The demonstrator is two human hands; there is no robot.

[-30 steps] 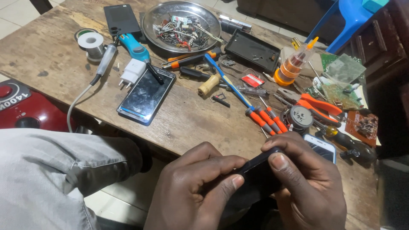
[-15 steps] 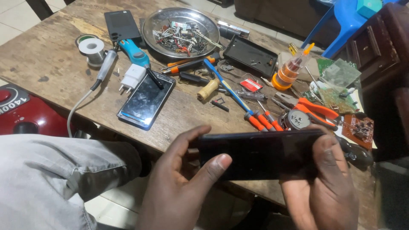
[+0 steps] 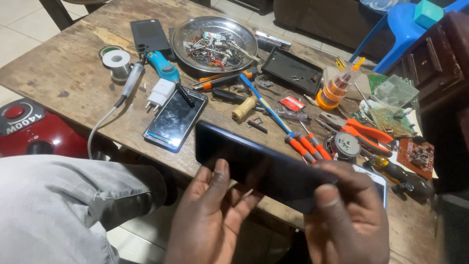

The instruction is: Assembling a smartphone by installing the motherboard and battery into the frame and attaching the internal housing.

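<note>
Both hands bare: left hand (image 3: 212,222), right hand (image 3: 344,217), no gloves, rings or sleeves visible. Light grey trouser leg (image 3: 63,205), creased fabric with a stitched seam.

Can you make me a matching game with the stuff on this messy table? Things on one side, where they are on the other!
Things:
1. dark phone
2. round metal tray
3. white charger plug
4. solder spool

Places:
A. on the table beside the cracked phone
B. near the table's left edge
C. held in both hands, left hand and right hand
D. at the far side, full of small parts

Pairs: 1-C, 2-D, 3-A, 4-B
</note>
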